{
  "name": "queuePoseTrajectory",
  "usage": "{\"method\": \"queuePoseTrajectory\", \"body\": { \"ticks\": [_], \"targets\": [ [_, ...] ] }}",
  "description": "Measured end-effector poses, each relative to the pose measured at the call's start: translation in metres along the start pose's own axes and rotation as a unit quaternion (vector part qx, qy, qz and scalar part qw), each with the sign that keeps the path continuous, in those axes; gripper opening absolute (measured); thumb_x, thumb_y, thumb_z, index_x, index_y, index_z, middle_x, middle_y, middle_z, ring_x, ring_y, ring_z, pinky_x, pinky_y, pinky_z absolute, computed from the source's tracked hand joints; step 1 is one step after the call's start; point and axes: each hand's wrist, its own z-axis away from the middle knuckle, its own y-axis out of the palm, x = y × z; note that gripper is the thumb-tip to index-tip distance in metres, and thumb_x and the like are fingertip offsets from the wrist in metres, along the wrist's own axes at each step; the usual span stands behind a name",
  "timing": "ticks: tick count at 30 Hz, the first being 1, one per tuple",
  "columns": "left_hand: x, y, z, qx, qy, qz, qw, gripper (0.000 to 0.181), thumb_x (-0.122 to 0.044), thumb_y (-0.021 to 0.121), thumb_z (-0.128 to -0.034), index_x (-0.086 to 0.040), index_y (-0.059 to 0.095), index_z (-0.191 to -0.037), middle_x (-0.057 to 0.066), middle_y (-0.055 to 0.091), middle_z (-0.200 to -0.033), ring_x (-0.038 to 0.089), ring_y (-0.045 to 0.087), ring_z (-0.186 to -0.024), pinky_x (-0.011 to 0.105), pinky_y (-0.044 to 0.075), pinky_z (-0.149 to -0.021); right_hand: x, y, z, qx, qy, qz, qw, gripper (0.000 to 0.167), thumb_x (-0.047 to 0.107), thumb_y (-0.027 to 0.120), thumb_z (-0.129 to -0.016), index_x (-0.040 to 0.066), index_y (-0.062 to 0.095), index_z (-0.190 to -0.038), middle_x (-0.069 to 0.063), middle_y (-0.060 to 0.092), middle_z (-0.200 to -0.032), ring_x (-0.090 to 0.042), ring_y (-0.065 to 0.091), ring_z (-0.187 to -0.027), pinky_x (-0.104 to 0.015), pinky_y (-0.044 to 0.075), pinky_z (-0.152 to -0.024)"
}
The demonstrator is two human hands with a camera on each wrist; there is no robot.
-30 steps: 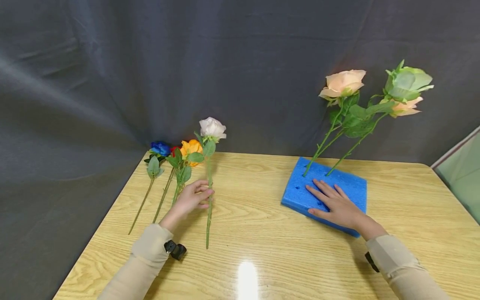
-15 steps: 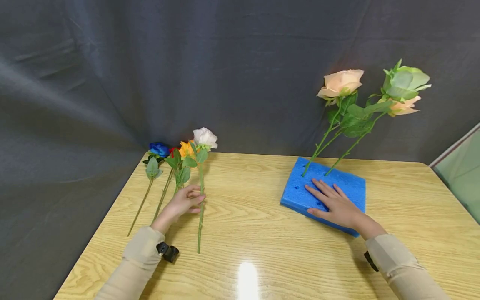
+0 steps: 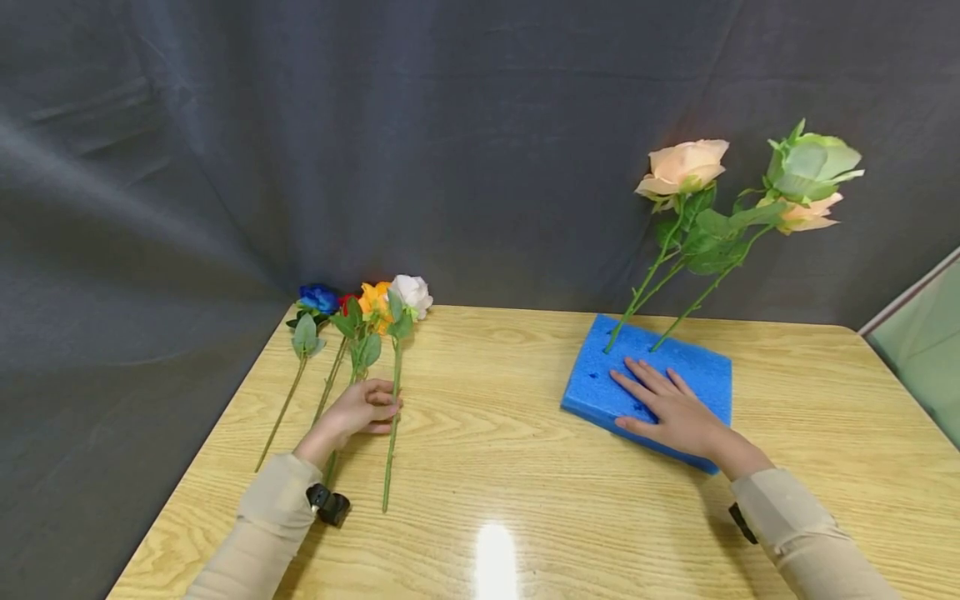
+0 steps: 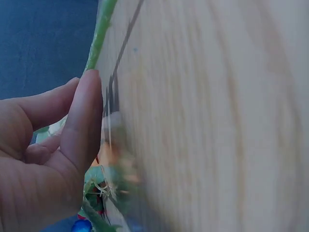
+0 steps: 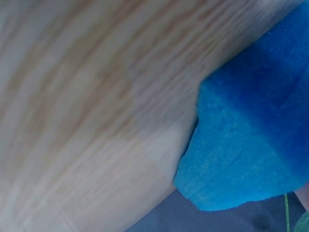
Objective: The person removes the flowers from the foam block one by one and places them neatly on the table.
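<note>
In the head view my left hand (image 3: 360, 412) pinches the green stem of a white rose (image 3: 412, 295) between thumb and fingers, low over the table's left half. The left wrist view shows the thumb and a finger meeting at the stem (image 4: 100, 36). My right hand (image 3: 678, 417) lies spread, fingers straight, on a blue foam block (image 3: 592, 387). Two peach roses (image 3: 686, 165) and a green rose (image 3: 813, 167) stand tilted in the block's far part. Mostly the block's edge (image 5: 231, 154) shows in the right wrist view.
Left of the white rose lie an orange rose (image 3: 375, 304), a red rose (image 3: 348, 303), largely covered, and a blue rose (image 3: 318, 298), their stems toward me. The wooden table (image 3: 480, 417) ends at a dark curtain (image 3: 480, 150). Small holes show in the foam.
My left hand has moved left and slightly toward me with the white rose, whose bloom has sunk beside the orange one. The right hand and the foam block hold still.
</note>
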Motion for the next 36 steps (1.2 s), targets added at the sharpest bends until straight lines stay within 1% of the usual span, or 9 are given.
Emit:
{"method": "queuePoseTrajectory", "body": {
  "ticks": [8,12,15,18,22,24,29,32,36],
  "targets": [
    [0.002,-0.002,0.001,0.007,-0.006,0.002,1.0,0.055,0.001,0.055,-0.0941,0.011,0.03,-0.143,0.032,0.048,-0.134,0.031,0.064,-0.109,0.033,0.059,-0.083,0.0,0.001,0.0,-0.002,-0.005,0.01,0.9999,0.074,0.048,0.059,-0.091,0.019,0.028,-0.152,-0.02,0.018,-0.159,-0.044,0.016,-0.145,-0.064,0.008,-0.115],
    [0.001,-0.002,0.001,0.001,-0.01,0.001,1.0,0.056,0.0,0.056,-0.0936,0.011,0.031,-0.142,0.032,0.046,-0.134,0.033,0.062,-0.111,0.033,0.059,-0.084,-0.001,0.001,0.0,-0.005,-0.011,0.018,0.9998,0.077,0.049,0.061,-0.089,0.018,0.028,-0.152,-0.021,0.019,-0.158,-0.044,0.016,-0.145,-0.065,0.009,-0.114],
    [0.0,-0.002,0.002,-0.013,-0.013,-0.005,0.9998,0.054,-0.001,0.057,-0.0934,0.01,0.035,-0.141,0.032,0.047,-0.134,0.035,0.061,-0.113,0.033,0.059,-0.083,0.0,0.0,0.001,-0.004,-0.012,0.015,0.9998,0.077,0.049,0.061,-0.089,0.019,0.028,-0.152,-0.021,0.019,-0.158,-0.044,0.016,-0.145,-0.065,0.009,-0.114],
    [-0.002,-0.005,0.003,-0.034,-0.012,-0.012,0.9993,0.052,-0.004,0.059,-0.0934,0.008,0.039,-0.14,0.031,0.05,-0.133,0.031,0.064,-0.109,0.034,0.059,-0.083,0.001,0.0,0.001,-0.003,-0.013,0.012,0.9998,0.076,0.048,0.061,-0.089,0.019,0.029,-0.152,-0.021,0.019,-0.158,-0.044,0.016,-0.145,-0.065,0.009,-0.114],
    [-0.009,-0.009,0.003,-0.056,0.007,-0.017,0.9983,0.051,-0.008,0.058,-0.0943,0.006,0.04,-0.14,0.03,0.051,-0.133,0.022,0.064,-0.104,0.032,0.058,-0.082,0.0,0.0,0.001,-0.005,-0.017,0.009,0.9998,0.075,0.047,0.061,-0.089,0.02,0.029,-0.151,-0.02,0.02,-0.158,-0.044,0.017,-0.144,-0.065,0.009,-0.114],
    [-0.013,-0.009,0.002,-0.064,0.018,-0.014,0.9977,0.051,-0.009,0.057,-0.0947,0.005,0.04,-0.14,0.029,0.051,-0.133,0.022,0.064,-0.104,0.032,0.058,-0.083,-0.001,0.0,0.001,-0.004,-0.019,0.007,0.9998,0.075,0.047,0.061,-0.09,0.021,0.029,-0.151,-0.02,0.019,-0.158,-0.044,0.017,-0.144,-0.065,0.009,-0.115],
    [-0.028,0.002,-0.001,-0.06,0.053,-0.009,0.9968,0.05,-0.011,0.056,-0.0956,0.003,0.04,-0.141,0.028,0.051,-0.133,0.033,0.059,-0.113,0.04,0.055,-0.092,-0.003,0.0,0.001,-0.006,-0.028,0.008,0.9996,0.072,0.046,0.061,-0.09,0.022,0.031,-0.151,-0.019,0.021,-0.158,-0.044,0.018,-0.144,-0.065,0.01,-0.114],
    [-0.038,0.013,-0.006,-0.041,0.078,-0.002,0.9961,0.05,-0.011,0.056,-0.0954,0.005,0.04,-0.141,0.029,0.051,-0.133,0.035,0.058,-0.115,0.043,0.054,-0.095,-0.003,0.0,0.001,-0.01,-0.035,0.009,0.9993,0.071,0.045,0.062,-0.09,0.022,0.033,-0.15,-0.019,0.023,-0.157,-0.044,0.02,-0.144,-0.066,0.011,-0.114],
    [-0.052,0.031,-0.013,-0.02,0.104,0.007,0.9943,0.05,-0.01,0.057,-0.0947,0.006,0.042,-0.14,0.029,0.052,-0.132,0.031,0.059,-0.113,0.043,0.054,-0.094,-0.003,-0.001,0.002,-0.01,-0.039,0.01,0.9991,0.07,0.045,0.061,-0.09,0.022,0.033,-0.15,-0.019,0.024,-0.157,-0.042,0.021,-0.144,-0.066,0.011,-0.114]
  ]
}}
